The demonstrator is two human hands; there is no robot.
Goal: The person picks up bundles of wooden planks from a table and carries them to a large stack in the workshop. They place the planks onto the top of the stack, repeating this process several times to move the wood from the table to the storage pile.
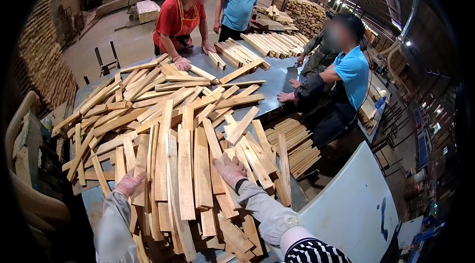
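Note:
A large loose heap of pale wooden slats (187,174) covers the near part of the metal-topped table, many pointing toward me. My left hand (129,183), in a pinkish knitted glove, is at the heap's left edge, its fingers closed against the side of a wooden slat (141,170). On the right of the same bunch lies my right hand (231,170), gloved alike, with thumb and fingers apart over the slats. Between the two hands several slats lie roughly side by side. Grey sleeves cover both forearms.
Across the metal table (273,76), a person in red (180,23) rests gloved hands by the slats. Another in light blue (354,77) stands at right; others are behind. Rows of slats (274,44) lie at the far end. A pale curved panel (354,198) rises at my right.

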